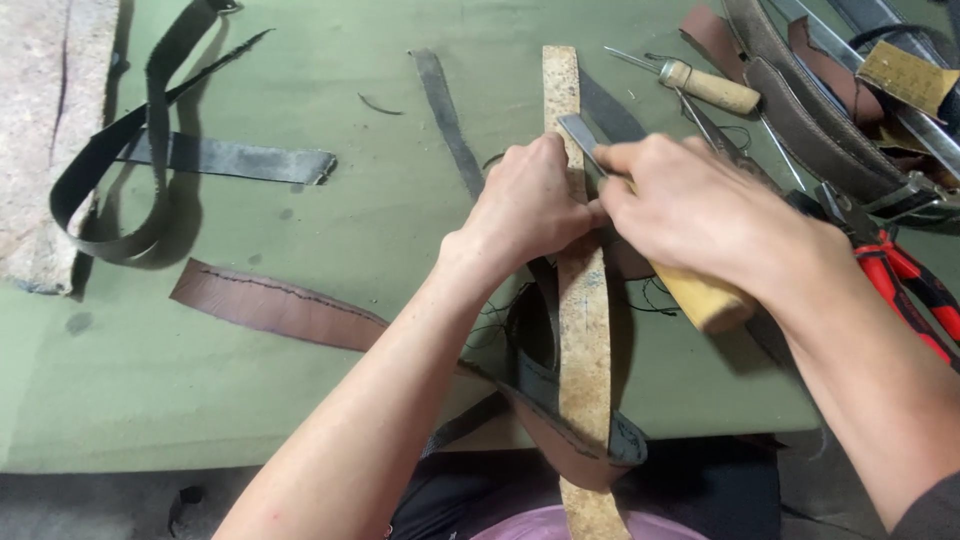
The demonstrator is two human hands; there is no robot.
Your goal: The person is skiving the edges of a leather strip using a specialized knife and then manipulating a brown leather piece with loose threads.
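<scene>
- Where the picture is widest, a green mat (330,330) with a dull, slightly stained surface covers the bench, ending in a straight front edge near the bottom of the frame.
- A long tan leather strip (583,330) runs up the centre of the frame; its upper face is rough, pale and mottled, and it lies over darker leather pieces near the bottom centre.
- At left, a black strap (150,150) curls into a loop, and a flat brown leather piece (275,305) with a stitched line lies below it.
- The right hand (700,215) is closed around a knife with a pale wooden handle (705,298); its flat grey steel blade (583,140) rests on the strip, above centre.
- The left hand (525,205) has its fingers curled, pressing on the strip just beside the blade; it holds nothing else.
- At upper right lie a wooden-handled awl (712,88) and, lower down, red-handled pliers (915,290).
</scene>
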